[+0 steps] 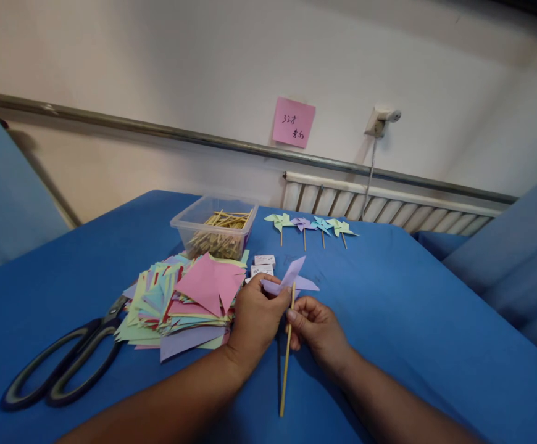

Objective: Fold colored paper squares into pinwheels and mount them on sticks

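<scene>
A purple pinwheel (pixel 291 279) is pinched at its centre by the left hand (pixel 254 317), above the blue table (pixel 412 320). Its stick (pixel 287 354) is gripped by the right hand (pixel 317 327). Paper pile (pixel 180 299) and scissors (pixel 65 364) lie left.

The purple pinwheel (pixel 291 279) in the left hand (pixel 255 320) is thin matt paper, creased sharp; its stick (pixel 287 357), pinched by the right hand (pixel 317 330), looks like pale bare wood — smooth and dull. The stack of coloured squares (pixel 183 302) is the same matt paper. The tub (pixel 213 225) is clear glossy plastic, the scissors (pixel 65 364) have dark plastic handles, and the table cover (pixel 412 320) is blue matt cloth — faintly wrinkled
</scene>
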A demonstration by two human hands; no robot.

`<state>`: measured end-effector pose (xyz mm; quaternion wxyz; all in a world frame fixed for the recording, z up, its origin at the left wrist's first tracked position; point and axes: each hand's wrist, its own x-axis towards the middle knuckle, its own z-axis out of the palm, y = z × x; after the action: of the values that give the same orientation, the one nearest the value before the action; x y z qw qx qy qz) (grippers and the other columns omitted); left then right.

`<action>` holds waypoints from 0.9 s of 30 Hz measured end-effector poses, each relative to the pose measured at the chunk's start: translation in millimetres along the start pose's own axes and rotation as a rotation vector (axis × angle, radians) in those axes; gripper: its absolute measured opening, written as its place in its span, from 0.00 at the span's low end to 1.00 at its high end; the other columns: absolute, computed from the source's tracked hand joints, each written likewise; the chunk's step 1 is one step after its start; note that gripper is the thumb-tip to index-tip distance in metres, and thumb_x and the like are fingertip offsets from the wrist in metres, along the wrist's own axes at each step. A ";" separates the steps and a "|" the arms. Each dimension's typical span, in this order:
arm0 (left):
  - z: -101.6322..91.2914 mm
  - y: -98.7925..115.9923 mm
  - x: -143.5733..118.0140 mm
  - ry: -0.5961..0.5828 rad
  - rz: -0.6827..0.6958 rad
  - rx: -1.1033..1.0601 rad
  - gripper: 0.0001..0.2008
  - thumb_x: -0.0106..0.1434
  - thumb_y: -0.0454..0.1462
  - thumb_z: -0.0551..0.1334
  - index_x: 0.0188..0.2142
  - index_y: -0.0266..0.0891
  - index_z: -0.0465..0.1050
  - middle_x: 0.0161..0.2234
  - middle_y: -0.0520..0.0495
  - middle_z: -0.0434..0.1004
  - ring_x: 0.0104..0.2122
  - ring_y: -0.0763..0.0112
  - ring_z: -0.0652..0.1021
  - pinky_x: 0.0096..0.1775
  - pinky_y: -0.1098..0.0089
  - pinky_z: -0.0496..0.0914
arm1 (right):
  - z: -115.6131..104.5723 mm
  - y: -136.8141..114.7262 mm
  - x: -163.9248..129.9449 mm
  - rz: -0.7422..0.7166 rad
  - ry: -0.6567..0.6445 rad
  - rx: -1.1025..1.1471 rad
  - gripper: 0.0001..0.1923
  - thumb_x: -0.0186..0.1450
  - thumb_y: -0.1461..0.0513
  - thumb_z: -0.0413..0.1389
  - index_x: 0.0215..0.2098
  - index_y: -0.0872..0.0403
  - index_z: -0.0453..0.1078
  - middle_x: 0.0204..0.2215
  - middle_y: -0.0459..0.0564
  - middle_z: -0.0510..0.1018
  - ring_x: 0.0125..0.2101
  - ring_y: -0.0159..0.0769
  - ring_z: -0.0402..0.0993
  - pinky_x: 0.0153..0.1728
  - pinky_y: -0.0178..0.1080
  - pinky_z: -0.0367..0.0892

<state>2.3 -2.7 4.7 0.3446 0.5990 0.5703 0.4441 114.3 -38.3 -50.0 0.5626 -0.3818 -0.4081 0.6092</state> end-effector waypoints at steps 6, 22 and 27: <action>0.7 -5.2 2.0 -0.003 0.002 -0.030 0.06 0.48 0.39 0.63 0.25 0.39 0.69 0.19 0.56 0.69 0.20 0.74 0.70 0.23 0.75 0.62 | -0.1 -0.4 -0.8 0.004 0.002 0.007 0.16 0.54 0.53 0.62 0.25 0.55 0.64 0.14 0.41 0.73 0.11 0.24 0.66 0.13 0.27 0.59; -0.5 -2.4 -0.3 -0.026 -0.024 -0.025 0.06 0.48 0.39 0.62 0.25 0.39 0.68 0.19 0.55 0.70 0.20 0.72 0.71 0.23 0.74 0.63 | -4.4 0.5 -2.3 0.002 -0.043 0.031 0.14 0.57 0.54 0.60 0.29 0.56 0.68 0.21 0.45 0.76 0.14 0.24 0.67 0.16 0.28 0.61; -1.0 0.5 -1.4 -0.016 -0.022 -0.027 0.06 0.48 0.38 0.62 0.26 0.39 0.69 0.19 0.55 0.70 0.20 0.72 0.71 0.23 0.74 0.63 | -4.2 0.3 -2.6 0.001 -0.037 0.030 0.14 0.57 0.54 0.60 0.29 0.56 0.68 0.21 0.45 0.76 0.13 0.24 0.67 0.16 0.28 0.61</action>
<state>1.6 -4.2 5.3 0.3620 0.5913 0.5682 0.4432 118.3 -40.5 -51.8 0.5602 -0.3621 -0.4090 0.6227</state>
